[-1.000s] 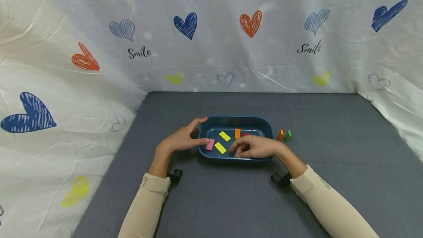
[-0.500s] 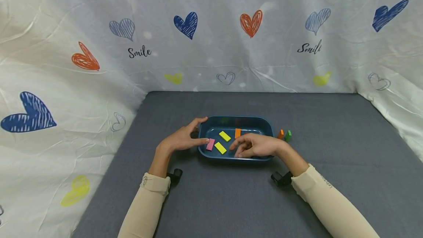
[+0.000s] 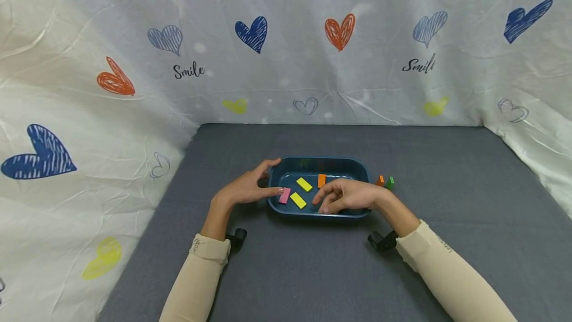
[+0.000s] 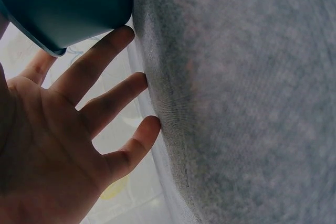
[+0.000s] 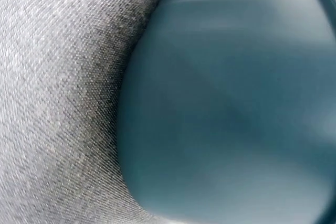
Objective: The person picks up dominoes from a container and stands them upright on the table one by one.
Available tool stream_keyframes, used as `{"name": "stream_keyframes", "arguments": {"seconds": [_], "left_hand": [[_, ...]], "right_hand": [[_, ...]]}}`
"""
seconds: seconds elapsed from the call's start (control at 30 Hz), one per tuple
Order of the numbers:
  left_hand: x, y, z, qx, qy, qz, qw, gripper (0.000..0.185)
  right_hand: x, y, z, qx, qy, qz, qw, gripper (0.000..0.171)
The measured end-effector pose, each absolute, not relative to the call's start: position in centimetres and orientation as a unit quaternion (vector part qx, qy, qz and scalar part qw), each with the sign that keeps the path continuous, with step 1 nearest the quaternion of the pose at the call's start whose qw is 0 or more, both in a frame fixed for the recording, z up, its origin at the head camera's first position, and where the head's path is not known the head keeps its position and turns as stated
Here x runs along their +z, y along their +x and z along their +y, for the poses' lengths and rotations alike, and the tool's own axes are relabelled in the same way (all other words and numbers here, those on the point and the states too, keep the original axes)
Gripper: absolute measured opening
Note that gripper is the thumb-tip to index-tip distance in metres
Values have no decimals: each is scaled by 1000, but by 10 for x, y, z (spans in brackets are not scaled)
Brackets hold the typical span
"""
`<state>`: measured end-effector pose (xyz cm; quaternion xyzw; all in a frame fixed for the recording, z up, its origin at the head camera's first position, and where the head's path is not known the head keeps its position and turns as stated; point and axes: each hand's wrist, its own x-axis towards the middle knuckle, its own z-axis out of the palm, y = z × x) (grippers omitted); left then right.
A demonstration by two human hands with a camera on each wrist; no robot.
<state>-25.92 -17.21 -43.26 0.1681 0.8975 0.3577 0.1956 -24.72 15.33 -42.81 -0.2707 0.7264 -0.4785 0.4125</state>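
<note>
A dark blue tray (image 3: 322, 216) lies on the grey cloth, with small flat blocks inside. My left hand (image 3: 243, 189) holds its left end, thumb over the rim beside a pink block (image 3: 284, 196), index finger at the far corner. In the left wrist view the left fingers (image 4: 100, 66) spread below the tray's outer wall (image 4: 79, 3). My right hand (image 3: 346, 196) reaches into the tray's right half with bent fingers, thumb low near the front wall. I cannot tell whether it pinches a block. Two yellow blocks (image 3: 298, 201) and an orange block (image 3: 321, 181) lie left of it.
Beyond the tray's right end, an orange block (image 3: 380, 181) and a green block (image 3: 390, 183) stand on edge on the cloth (image 3: 313, 272). The right wrist view holds only the tray's outer wall (image 5: 226, 103) and cloth. A heart-printed sheet (image 3: 286, 53) hangs behind.
My right hand has shifted slightly up and to the right inside the tray, covering the red block that showed earlier. The left hand and the tray stay in place.
</note>
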Motion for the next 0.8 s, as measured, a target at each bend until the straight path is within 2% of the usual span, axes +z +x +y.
{"name": "stream_keyframes", "arguments": {"seconds": [0.47,0.67,0.8], "left_hand": [[-435,-260,-173,349,177,900,190,87],[-434,-259,-173,351,173,900,190,87],[-434,-259,-173,351,176,900,189,86]], "right_hand": [[-426,-245,160,-525,-301,672,427,47],[-423,-244,171,-542,-341,667,381,43],[-416,-241,186,-561,-333,680,334,38]]}}
